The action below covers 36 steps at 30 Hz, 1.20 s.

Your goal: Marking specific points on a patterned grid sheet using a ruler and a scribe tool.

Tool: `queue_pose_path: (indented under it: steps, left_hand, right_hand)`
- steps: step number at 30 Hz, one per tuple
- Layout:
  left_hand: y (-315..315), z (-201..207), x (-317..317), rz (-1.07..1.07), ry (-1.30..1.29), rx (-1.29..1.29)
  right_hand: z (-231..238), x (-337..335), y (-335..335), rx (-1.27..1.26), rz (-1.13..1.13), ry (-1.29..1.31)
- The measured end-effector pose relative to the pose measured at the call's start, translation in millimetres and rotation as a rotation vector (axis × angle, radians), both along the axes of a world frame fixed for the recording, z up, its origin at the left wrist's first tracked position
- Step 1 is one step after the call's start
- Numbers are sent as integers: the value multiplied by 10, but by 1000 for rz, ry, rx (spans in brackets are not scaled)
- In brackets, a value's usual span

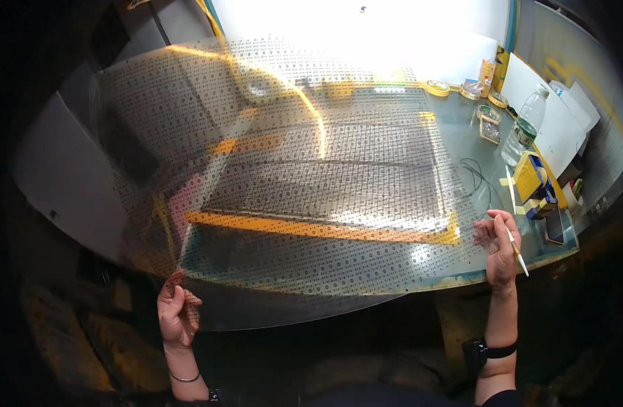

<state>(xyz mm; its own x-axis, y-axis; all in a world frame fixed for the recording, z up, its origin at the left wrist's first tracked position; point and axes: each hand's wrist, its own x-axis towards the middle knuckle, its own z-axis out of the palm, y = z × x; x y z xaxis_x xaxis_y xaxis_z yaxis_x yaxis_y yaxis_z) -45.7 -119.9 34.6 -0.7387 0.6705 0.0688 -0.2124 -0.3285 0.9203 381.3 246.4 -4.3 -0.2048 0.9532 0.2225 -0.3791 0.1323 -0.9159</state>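
Observation:
A large clear film sheet (298, 261), printed all over with rows of small black marks, spans the space before me. My left hand (178, 313) pinches its near left edge, and some fingers show through the film. Over on the right, my right hand (501, 247) grips the sheet's right edge, its fingertips partly behind the film. A slim white pen-like stick (516, 251) is also tucked between that hand's fingers, pointing down and right. Through the film I see a dark rectangular panel (325, 180) bordered by yellow tape (325, 227).
The glass-topped table (461, 268) lies beneath. Along its right side are a plastic bottle (525, 125), a tape dispenser (537, 186), a phone-like object (554, 227) and a thin black wire (480, 182). A yellow tape roll (436, 87) sits farther back. Bright light glares behind.

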Motion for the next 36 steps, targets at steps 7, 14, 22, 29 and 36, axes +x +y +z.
queue_pose_path:
  steps: [7, 14, 22, 29, 36]
  left_hand:
    - [-55, -57, -102, 35, 12, 1]
    - [-48, -6, -123, -70, 19, -11]
    - [-48, -6, -136, -52, -14, 9]
    - [-75, 21, -158, -68, 18, -28]
    - [63, 117, -67, -120, 77, -229]
  right_hand:
    - [4, 53, -58, 11, 2, 16]
    - [-17, 76, -17, -33, -19, 92]
    - [28, 84, -33, -47, 36, 92]
    - [34, 86, -42, -26, 68, 14]
    - [21, 167, -4, -109, 97, 33]
